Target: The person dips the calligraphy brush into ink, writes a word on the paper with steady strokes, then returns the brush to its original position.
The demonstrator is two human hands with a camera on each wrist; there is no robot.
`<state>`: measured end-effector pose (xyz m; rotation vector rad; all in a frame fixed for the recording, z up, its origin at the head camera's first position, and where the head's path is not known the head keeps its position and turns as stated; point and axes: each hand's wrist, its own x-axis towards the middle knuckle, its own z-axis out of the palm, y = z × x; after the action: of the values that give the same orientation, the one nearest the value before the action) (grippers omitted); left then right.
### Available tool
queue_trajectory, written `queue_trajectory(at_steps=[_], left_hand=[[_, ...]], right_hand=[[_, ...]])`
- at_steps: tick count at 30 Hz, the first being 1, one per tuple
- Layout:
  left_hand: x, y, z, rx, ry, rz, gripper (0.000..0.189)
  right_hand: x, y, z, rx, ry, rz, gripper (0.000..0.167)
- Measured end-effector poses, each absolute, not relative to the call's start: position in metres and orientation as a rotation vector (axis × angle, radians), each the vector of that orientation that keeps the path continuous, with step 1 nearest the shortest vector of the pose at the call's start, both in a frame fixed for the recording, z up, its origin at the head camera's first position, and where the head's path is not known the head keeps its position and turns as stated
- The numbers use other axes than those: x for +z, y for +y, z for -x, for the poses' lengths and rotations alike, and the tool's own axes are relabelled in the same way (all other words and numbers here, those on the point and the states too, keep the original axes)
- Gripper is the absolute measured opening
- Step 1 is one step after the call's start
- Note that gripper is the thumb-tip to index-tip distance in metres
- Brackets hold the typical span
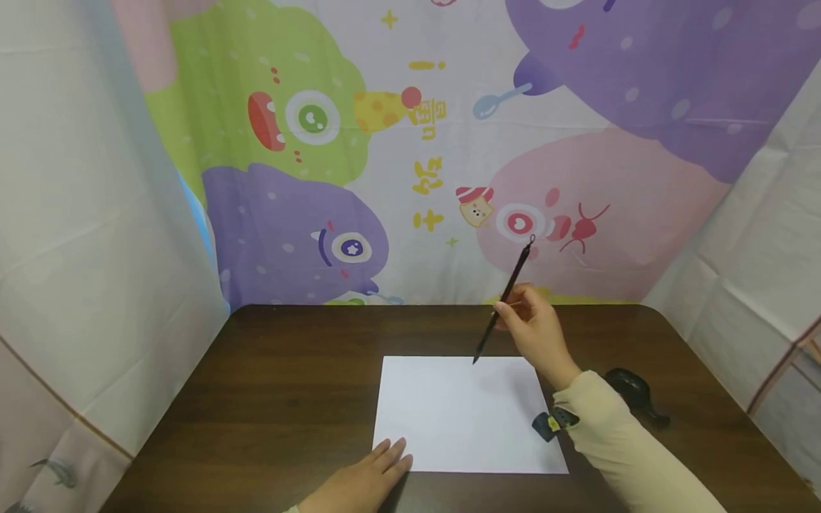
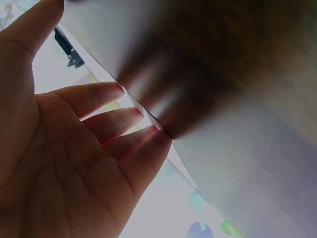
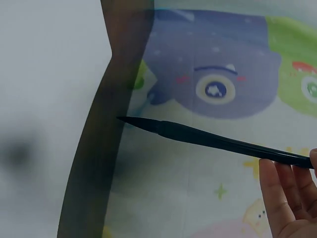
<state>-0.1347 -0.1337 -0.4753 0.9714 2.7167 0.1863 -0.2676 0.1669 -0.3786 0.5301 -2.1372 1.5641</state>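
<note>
Currently pinching a black brush mid-handle in the right grip, holding it slanted tip-down and leftward, apparently lifted just beside the far edge of white paper on the worktop. Farther from the brush, resting the left grip, fingers extended, at the paper's near left corner.

There is one brush, one sheet, one table.

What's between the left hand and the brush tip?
Just a blank stretch of the white paper: the head view shows nothing lying on it between the left hand and the brush tip.
</note>
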Motion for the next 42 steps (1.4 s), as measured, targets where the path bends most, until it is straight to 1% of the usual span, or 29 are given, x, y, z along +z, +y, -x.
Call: queue_trajectory(at_steps=[4, 13, 22, 30, 36, 42], left_hand=[[-0.475, -0.133, 0.135, 0.191, 2.711, -0.956, 0.086], [-0.474, -0.133, 0.134, 0.195, 2.709, -0.942, 0.086], [-0.473, -0.132, 0.134, 0.186, 2.704, -0.919, 0.085], [-0.473, -0.131, 0.135, 0.177, 2.703, -0.916, 0.085], [-0.475, -0.132, 0.135, 0.17, 2.724, -0.942, 0.087], [-0.473, -0.132, 0.135, 0.168, 2.719, -0.94, 0.087]], right_hand=[[-0.383, 0.148, 0.27, 1.529, -2.152, -0.6, 0.015], [-0.387, 0.111, 0.271, 1.582, -2.224, -0.613, 0.013], [-0.37, 0.085, 0.253, 1.528, -2.296, -0.656, 0.012], [-0.399, 0.074, 0.273, 1.532, -2.293, -0.683, 0.015], [-0.407, 0.067, 0.275, 1.526, -2.246, -0.744, 0.013], [-0.413, 0.062, 0.273, 1.434, -2.251, -0.739, 0.013]])
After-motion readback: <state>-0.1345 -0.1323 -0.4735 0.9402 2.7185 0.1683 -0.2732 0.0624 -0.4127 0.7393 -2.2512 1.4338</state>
